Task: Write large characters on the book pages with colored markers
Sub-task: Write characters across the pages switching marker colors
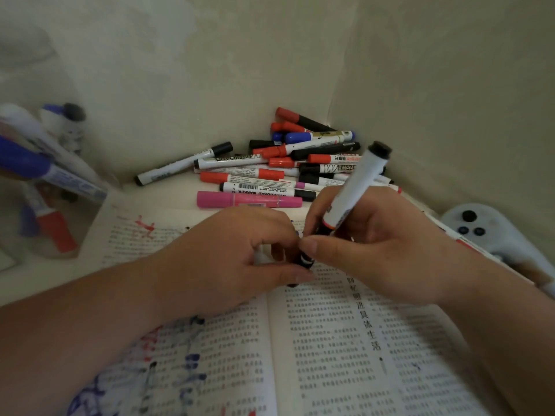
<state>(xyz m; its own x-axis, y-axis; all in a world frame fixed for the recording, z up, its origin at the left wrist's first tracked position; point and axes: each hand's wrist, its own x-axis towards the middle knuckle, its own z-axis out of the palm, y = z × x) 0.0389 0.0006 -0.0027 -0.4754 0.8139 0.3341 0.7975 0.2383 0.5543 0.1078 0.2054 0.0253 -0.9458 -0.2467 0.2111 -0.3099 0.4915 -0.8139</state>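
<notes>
Spotting a clear jar (15, 229) at nine o'clock, blurred, holding several markers, a blue one (24, 160) and a red-capped one (57, 232) among them. Seeing a white table (168, 187) sitting in a corner of pale walls (210, 70). Looking down on the open book (330, 340) spreading from centre to six o'clock, its printed pages carrying red scrawl at ten o'clock and blue and red scrawl at seven o'clock. Finding a loose pile of markers (300, 163) lying at twelve o'clock, red, black, blue and white, with a pink marker (249, 200) nearest the book. Noticing a white gadget (504, 235) with dark buttons at three o'clock. Watching the right hand (375, 250) gripping a white marker (354, 190) at centre, over the book's far half, black top pointing to one o'clock. Watching the left hand (228, 259) pinching that marker's black lower end (304, 260) between thumb and fingers.
</notes>
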